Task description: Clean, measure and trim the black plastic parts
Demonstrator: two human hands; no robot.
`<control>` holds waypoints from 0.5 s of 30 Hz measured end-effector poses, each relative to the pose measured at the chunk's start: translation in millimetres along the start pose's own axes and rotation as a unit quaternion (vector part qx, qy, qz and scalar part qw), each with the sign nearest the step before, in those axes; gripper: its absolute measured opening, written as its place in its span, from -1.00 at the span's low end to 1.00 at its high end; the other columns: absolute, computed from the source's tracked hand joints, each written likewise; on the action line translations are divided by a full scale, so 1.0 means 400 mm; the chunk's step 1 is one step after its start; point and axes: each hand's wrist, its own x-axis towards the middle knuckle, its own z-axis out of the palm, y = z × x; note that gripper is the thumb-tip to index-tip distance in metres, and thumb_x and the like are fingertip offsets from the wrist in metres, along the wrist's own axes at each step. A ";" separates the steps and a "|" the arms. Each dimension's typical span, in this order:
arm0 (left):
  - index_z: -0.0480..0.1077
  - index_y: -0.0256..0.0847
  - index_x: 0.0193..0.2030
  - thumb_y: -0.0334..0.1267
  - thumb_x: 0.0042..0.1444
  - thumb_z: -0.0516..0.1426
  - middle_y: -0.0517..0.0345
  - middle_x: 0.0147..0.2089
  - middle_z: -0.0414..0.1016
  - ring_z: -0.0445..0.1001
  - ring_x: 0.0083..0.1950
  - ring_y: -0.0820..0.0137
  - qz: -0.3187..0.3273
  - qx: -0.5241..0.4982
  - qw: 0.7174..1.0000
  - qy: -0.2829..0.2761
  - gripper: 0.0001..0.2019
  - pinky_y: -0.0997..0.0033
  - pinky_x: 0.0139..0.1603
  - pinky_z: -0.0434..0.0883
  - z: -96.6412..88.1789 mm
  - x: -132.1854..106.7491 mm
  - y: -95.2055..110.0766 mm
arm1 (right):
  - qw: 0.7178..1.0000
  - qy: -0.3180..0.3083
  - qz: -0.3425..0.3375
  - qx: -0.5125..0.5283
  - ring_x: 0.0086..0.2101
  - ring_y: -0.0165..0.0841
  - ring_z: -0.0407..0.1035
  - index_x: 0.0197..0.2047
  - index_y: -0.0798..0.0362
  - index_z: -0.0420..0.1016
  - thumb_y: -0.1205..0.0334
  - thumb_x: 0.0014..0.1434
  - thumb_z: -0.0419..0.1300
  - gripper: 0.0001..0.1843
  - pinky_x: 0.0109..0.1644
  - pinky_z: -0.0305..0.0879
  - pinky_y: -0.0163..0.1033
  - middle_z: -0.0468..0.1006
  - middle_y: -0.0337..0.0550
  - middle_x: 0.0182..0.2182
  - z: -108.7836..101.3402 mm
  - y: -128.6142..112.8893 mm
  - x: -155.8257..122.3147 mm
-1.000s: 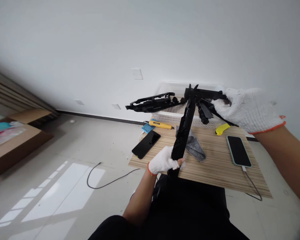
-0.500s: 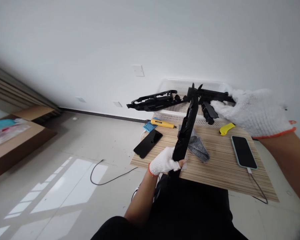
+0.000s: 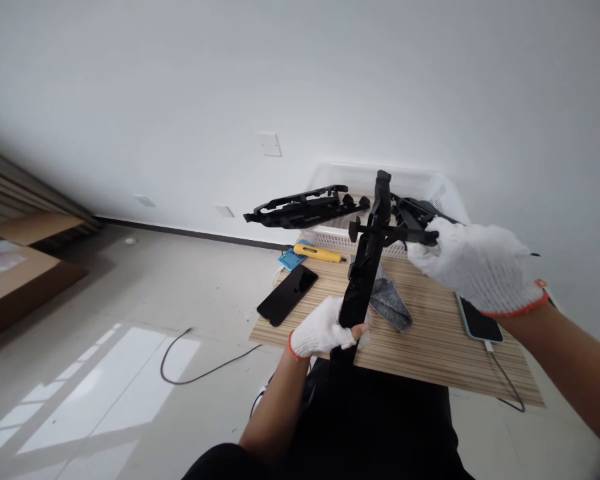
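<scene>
My left hand [image 3: 324,327], in a white knit glove with an orange cuff, is wrapped round the lower part of a long black plastic piece [image 3: 363,283]. That piece stands tilted upright over the tabletop. My right hand [image 3: 473,267], gloved alike, grips the end of a shorter black plastic bar [image 3: 397,234]. The bar crosses in front of the long piece; whether the two are joined I cannot tell. Behind them, more black plastic parts [image 3: 300,208] lie across a white plastic basket [image 3: 330,239], sticking out over its left side.
On the wood-grain tabletop [image 3: 430,340] lie a black phone [image 3: 287,295], a yellow screwdriver [image 3: 317,253], a blue packet [image 3: 291,259] and a grey cloth [image 3: 391,303]. A charging phone [image 3: 480,325] is partly under my right arm. An open cardboard box [image 3: 30,277] stands left; a cable [image 3: 205,375] lies on the floor.
My right hand has come down and toward me, bringing the black bar from the long piece's top to across its upper middle. My left hand keeps its grip. The view has shifted slightly.
</scene>
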 end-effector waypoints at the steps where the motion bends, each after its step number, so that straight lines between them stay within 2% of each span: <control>1: 0.50 -0.31 -0.40 -0.15 0.16 0.26 0.17 -0.57 0.42 0.32 -0.55 0.52 0.010 -0.002 1.000 -0.004 -0.75 0.54 -0.49 0.27 -0.002 0.003 0.006 | 1.000 0.016 -0.015 0.006 -0.66 -0.42 -0.08 -0.50 0.02 0.38 0.04 0.30 0.03 -0.61 -0.48 -0.31 -0.25 0.20 -0.26 -0.71 0.005 0.003 -0.002; 5: 0.49 -0.33 -0.43 -0.18 0.16 0.25 0.13 -0.55 0.45 0.31 -0.56 0.54 0.027 -0.024 0.999 -0.015 -0.75 0.56 -0.53 0.25 -0.008 0.016 0.021 | 0.998 0.042 -0.041 0.033 -0.66 -0.35 0.11 -0.40 0.03 0.45 0.11 0.32 0.05 -0.69 -0.46 -0.25 -0.24 0.35 -0.22 -0.67 0.016 0.022 -0.012; 11: 0.46 -0.33 -0.47 -0.16 0.19 0.23 0.12 -0.57 0.45 0.25 -0.60 0.58 0.038 -0.050 0.997 -0.032 -0.71 0.58 -0.57 0.18 -0.005 0.035 0.020 | 0.994 0.045 -0.038 0.094 -0.65 -0.40 0.12 -0.50 0.05 0.42 0.14 0.31 0.05 -0.63 -0.43 -0.20 -0.23 0.41 -0.19 -0.66 0.029 0.039 -0.013; 15: 0.43 -0.31 -0.46 -0.19 0.19 0.22 0.08 -0.52 0.51 0.29 -0.57 0.57 0.051 -0.069 0.996 -0.025 -0.73 0.58 -0.55 0.20 -0.004 0.045 0.019 | 0.995 0.013 -0.019 0.101 -0.65 -0.37 0.16 -0.50 0.03 0.44 0.12 0.31 0.05 -0.63 -0.43 -0.18 -0.20 0.40 -0.18 -0.66 0.039 0.033 -0.007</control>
